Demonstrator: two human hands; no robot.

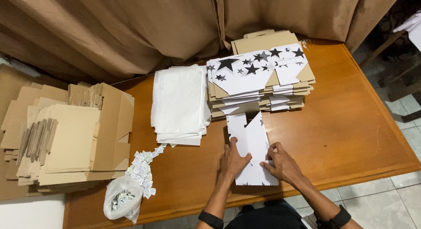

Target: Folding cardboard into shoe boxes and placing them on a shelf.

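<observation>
A flat white card box blank (251,141) with small black stars lies on the wooden table (351,124) near its front edge. My left hand (233,160) presses flat on its left side, fingers spread. My right hand (283,164) rests on its right side, fingertips on a folded flap. Just behind the blank stands a stack of star-printed box blanks (258,75), white and brown, with black stars on the top sheet.
A pile of white sheets (180,102) sits left of the stack. Folded brown cardboard boxes (66,132) crowd the left end. A plastic bag of small white packets (123,200) spills a trail beside them. Brown curtain behind; tiled floor at right.
</observation>
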